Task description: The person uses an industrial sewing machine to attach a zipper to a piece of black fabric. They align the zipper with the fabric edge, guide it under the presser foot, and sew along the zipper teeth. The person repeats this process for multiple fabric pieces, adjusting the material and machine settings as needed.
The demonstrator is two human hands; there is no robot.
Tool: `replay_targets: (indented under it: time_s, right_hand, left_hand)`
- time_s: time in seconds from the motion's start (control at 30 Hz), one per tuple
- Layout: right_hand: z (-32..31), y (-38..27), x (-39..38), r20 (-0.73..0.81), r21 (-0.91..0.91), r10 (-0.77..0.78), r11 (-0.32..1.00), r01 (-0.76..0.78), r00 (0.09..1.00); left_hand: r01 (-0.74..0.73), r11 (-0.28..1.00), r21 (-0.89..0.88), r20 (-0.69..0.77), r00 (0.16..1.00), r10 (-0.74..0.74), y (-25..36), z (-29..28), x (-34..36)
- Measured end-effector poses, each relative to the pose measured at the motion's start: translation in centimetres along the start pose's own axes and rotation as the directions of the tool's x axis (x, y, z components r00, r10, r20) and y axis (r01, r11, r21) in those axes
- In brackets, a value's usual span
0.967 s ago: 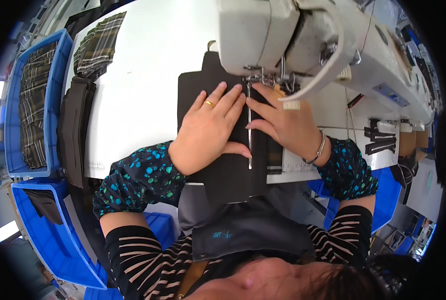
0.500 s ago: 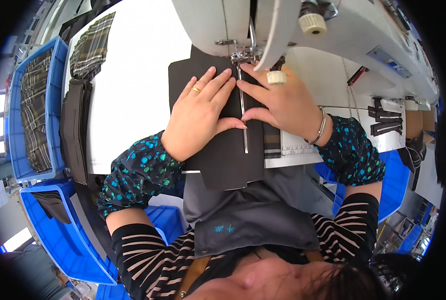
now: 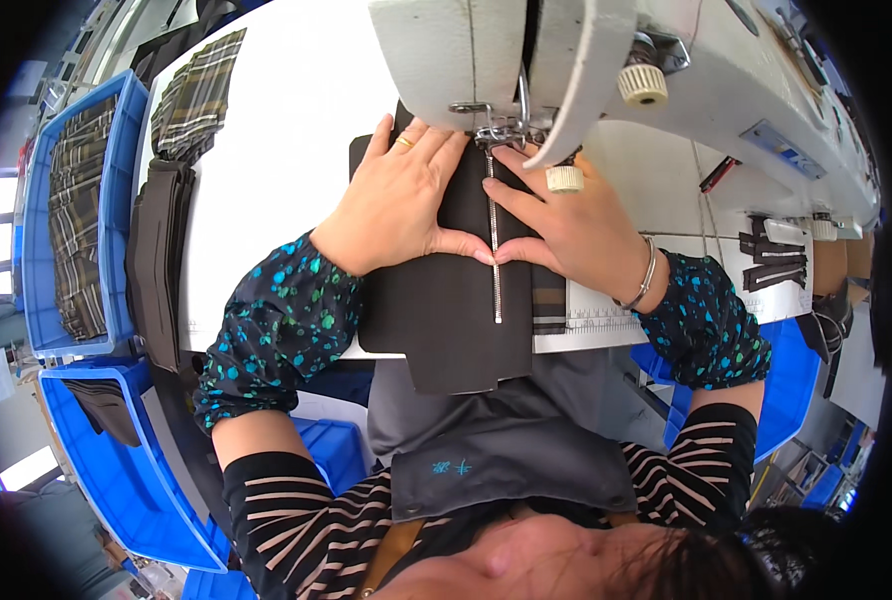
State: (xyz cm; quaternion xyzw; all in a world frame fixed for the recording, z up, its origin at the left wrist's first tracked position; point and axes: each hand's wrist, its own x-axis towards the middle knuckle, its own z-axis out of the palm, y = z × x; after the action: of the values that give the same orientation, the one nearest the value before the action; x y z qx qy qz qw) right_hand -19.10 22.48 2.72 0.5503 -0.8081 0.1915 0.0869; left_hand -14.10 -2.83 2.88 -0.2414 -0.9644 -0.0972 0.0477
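Note:
A dark brown fabric panel [image 3: 446, 340] lies under the needle and presser foot [image 3: 498, 136] of a white sewing machine [image 3: 416, 50], with a silver zipper [image 3: 498, 300] running lengthwise on it. My left hand [image 3: 396, 205] lies flat on the panel left of the zipper, fingertips near the presser foot. My right hand [image 3: 576, 220] rests to the right of the zipper with fingers apart, the upper ones partly hidden behind machine parts. Both thumb tips come close together at the zipper. Striped plaid fabric [image 3: 549, 315] shows beside the panel below my right hand.
On the white table [image 3: 266, 120] are stacks of plaid pieces [image 3: 191, 90] and dark pieces [image 3: 156, 260], plus several black zipper strips [image 3: 771, 260] and a small red-black tool [image 3: 716, 173]. Blue bins [image 3: 34, 280] line the left, and others [image 3: 331, 450] sit below the table.
My left hand has shifted forward and left along the panel, its fingertips now higher beside the presser foot. My right hand stays at the zipper. The whole view has shifted slightly.

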Motion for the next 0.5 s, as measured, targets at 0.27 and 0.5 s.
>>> replay_targets:
  time_s: [0.27,0.5]
  right_hand:
    - [0.2,0.1,0.0,0.001,-0.036,0.011,0.999,-0.011,1.0]
    - [-8.2,-0.9,-3.6,-0.005,-0.24,0.027,0.97,-0.027,1.0]
  left_hand:
    - [-0.024,0.999,0.033,-0.077,0.997,0.027,2.6,0.2,-1.8]
    - [0.048,0.998,-0.052,-0.134,0.989,-0.055,2.1,0.3,-2.1]
